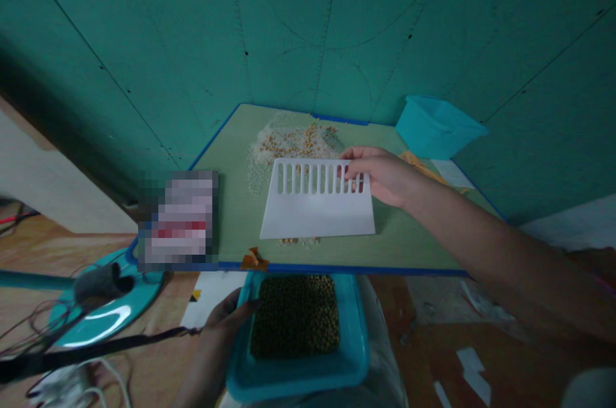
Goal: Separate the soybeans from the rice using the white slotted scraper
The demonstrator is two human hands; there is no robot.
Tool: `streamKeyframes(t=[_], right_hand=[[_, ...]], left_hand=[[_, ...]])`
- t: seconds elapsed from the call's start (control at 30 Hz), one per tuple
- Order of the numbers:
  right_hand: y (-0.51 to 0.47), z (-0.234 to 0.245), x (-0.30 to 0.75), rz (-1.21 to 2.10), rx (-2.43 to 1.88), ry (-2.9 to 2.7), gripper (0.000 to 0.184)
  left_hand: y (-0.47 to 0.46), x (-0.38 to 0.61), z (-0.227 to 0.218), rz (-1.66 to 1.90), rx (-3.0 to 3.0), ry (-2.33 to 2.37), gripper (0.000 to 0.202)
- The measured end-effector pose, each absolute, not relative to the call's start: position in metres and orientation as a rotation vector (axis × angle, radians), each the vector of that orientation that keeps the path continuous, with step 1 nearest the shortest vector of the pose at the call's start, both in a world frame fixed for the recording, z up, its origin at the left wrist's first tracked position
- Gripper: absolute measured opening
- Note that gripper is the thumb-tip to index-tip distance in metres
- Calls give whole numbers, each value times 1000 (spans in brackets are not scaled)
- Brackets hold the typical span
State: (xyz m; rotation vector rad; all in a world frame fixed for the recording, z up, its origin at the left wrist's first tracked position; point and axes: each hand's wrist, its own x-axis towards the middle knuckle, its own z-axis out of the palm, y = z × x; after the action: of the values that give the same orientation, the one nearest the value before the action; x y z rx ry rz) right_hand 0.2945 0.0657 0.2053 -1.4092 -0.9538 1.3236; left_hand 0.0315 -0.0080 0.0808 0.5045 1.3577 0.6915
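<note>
My right hand [380, 174] grips the top right corner of a white slotted plastic scraper [317, 212] that stands on its edge on a green board [414, 241]. A heap of mixed grains and seeds [293, 142] lies on the board behind the scraper, and a few grains [298, 241] sit in front of its lower edge. My left hand [224, 321] holds the left rim of a teal tray [356, 357] filled with small dark round seeds [296, 315], just below the board's near blue edge.
A teal container [436, 126] stands at the board's back right corner. A blurred-out card [178, 219] lies at the board's left edge. An orange scrap [253, 259] sits on the near edge. A teal lamp base [106, 312], cables and a teal wall surround the board.
</note>
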Motion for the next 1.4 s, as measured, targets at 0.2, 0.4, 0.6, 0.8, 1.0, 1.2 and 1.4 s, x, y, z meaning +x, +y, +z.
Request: streamKeyframes(t=[0.2, 0.4, 0.6, 0.8, 1.0, 1.2, 1.4], right_hand=[[60, 203, 296, 1338, -1396, -917, 25], [55, 197, 298, 1377, -1368, -889, 24], [52, 192, 302, 1367, -1357, -864, 24], [53, 190, 309, 1306, -1269, -790, 23], [55, 177, 311, 1347, -1222, -735, 20], [54, 170, 314, 1388, -1191, -731, 19], [52, 171, 310, 1407, -1237, -678, 17]], left_hand=[[-8, 32, 84, 705, 528, 1334, 18], [-8, 31, 80, 691, 549, 1336, 20], [-10, 32, 81, 671, 556, 1378, 25], [-8, 30, 77, 689, 532, 1343, 21], [-9, 29, 78, 650, 551, 1389, 18], [3, 39, 86, 672, 513, 1356, 15], [12, 38, 68, 640, 466, 1396, 17]])
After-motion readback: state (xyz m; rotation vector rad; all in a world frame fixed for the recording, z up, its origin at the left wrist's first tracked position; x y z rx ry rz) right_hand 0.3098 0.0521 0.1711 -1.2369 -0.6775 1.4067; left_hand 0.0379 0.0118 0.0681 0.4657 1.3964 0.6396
